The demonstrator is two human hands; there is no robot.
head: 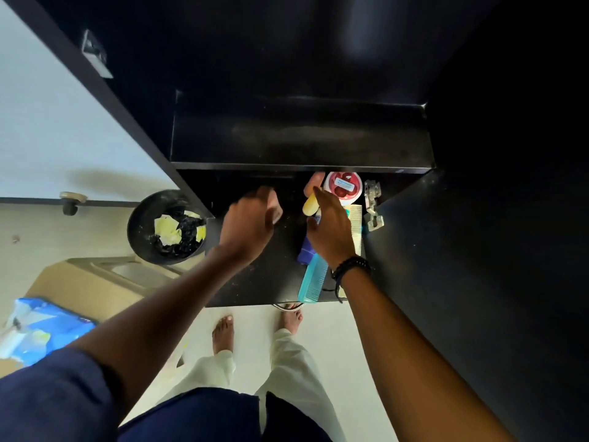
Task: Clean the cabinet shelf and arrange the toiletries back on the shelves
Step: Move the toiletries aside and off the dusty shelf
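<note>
Two shelves in black cabinet: upper shelf (pixel 299 138) dark, lower shelf (pixel 255 282) speckled with dust. Toiletries at its right: red-lidded jar (pixel 343 186), cream comb (pixel 357 228), teal comb (pixel 314 279). Your right hand (pixel 331 231) fingers curl round yellow-topped bottle (pixel 310 204). Your left hand (pixel 251 224) blurred, cannot tell its grip. Black bin (pixel 165 228) on pale floor (pixel 325 323).

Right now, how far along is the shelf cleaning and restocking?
Done: upper shelf bare. In hand: right hand grips a yellow tube over the lower shelf; left hand reaches in, blurred. Remaining: the red-lidded jar, teal comb and cream comb lie on that speckled lower shelf, not yet arranged.
</note>
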